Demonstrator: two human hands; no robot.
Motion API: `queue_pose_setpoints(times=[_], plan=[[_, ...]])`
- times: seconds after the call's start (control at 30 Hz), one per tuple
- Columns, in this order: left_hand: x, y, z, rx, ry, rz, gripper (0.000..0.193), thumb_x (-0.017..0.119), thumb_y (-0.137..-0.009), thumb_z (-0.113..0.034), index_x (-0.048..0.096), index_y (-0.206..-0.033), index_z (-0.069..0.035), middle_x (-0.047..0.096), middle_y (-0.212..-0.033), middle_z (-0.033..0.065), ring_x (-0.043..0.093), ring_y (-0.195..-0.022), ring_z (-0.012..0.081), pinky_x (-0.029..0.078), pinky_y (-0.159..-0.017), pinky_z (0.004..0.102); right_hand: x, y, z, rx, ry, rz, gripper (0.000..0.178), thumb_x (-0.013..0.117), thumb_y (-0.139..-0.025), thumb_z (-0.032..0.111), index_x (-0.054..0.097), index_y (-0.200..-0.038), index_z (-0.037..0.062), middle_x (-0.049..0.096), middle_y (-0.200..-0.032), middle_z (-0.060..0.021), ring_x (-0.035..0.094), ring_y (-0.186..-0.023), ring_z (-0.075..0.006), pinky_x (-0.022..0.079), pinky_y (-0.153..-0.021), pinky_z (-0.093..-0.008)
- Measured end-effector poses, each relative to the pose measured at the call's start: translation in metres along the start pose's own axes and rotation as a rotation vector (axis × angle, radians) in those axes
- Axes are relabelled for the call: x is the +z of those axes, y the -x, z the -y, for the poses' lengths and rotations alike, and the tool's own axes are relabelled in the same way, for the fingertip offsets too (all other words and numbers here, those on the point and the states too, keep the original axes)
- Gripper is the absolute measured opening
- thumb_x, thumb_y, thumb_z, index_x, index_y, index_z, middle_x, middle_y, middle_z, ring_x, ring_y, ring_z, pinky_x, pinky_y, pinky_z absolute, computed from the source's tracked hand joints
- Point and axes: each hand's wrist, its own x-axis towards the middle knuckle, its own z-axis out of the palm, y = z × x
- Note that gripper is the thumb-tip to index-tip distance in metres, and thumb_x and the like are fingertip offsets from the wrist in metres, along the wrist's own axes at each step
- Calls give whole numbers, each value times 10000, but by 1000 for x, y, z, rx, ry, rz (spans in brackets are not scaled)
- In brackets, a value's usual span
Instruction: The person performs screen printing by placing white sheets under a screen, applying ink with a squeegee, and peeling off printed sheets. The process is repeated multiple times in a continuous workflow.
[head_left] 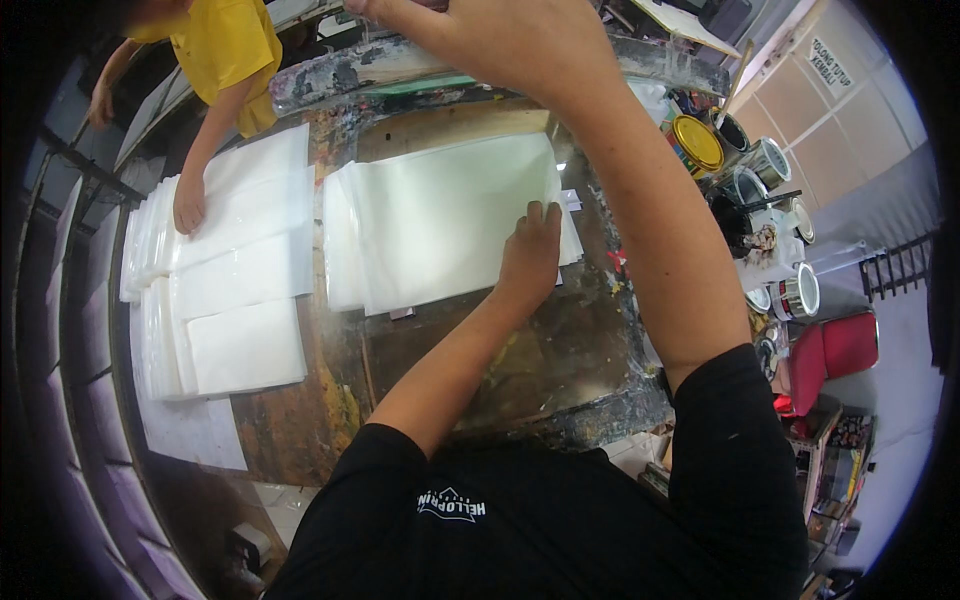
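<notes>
A stack of white, translucent bags or sheets (430,225) lies on the stained work board in front of me. My left hand (532,252) rests on its right side, fingers stretched out flat on the top piece. High over the far side of the stack, my right hand (500,40) reaches to the top edge of the view. Its thumb points left, but the other fingers are mostly cut off, so any hold is hidden. More overlapping white bags or sheets (245,345) lie in piles to the left.
A person in a yellow shirt (228,55) stands at the far left, one hand (190,203) on the left piles. A paint-crusted bar (330,75) crosses the far side. Paint cans (697,143) crowd the right, near a red chair (835,355). Racks (85,400) line the left.
</notes>
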Motion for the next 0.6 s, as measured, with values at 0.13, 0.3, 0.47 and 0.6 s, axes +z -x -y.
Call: queue_pose_setpoints(times=[0.13, 0.3, 0.47, 0.6], plan=[[0, -2, -2, 29, -87, 26, 671, 699, -930, -177, 411, -1514, -14, 586, -1243, 241, 674, -1050, 406, 588, -880, 510, 7, -5, 2, 42, 63, 1, 851, 503, -1001, 684, 722, -680, -73, 681, -658, -263, 709, -664, -402, 561, -699, -509], [-47, 2, -28, -4, -60, 277, 863, 722, -941, -522, 392, -1594, -63, 677, -1162, 196, 676, -1083, 368, 590, -903, 510, -5, -1, 2, 40, 22, 41, 856, 508, -996, 691, 725, -676, -72, 675, -641, -255, 710, -656, -400, 563, -694, -511], [-3, -27, 32, 582, -110, 159, 745, 572, -1036, -570, 479, -1577, -66, 575, -1498, 144, 496, -1430, 349, 389, -1202, 517, 12, -6, -3, 13, 75, -68, 852, 504, -995, 700, 737, -723, -73, 702, -721, -269, 716, -741, -415, 557, -751, -510], [29, -39, 36, 680, -156, 329, 647, 489, -1090, -516, 513, -1556, -69, 411, -1691, 89, 294, -1602, 298, 191, -1326, 491, 9, -4, -1, 14, 51, -82, 839, 503, -1000, 696, 745, -758, -70, 718, -785, -281, 715, -810, -428, 551, -792, -509]])
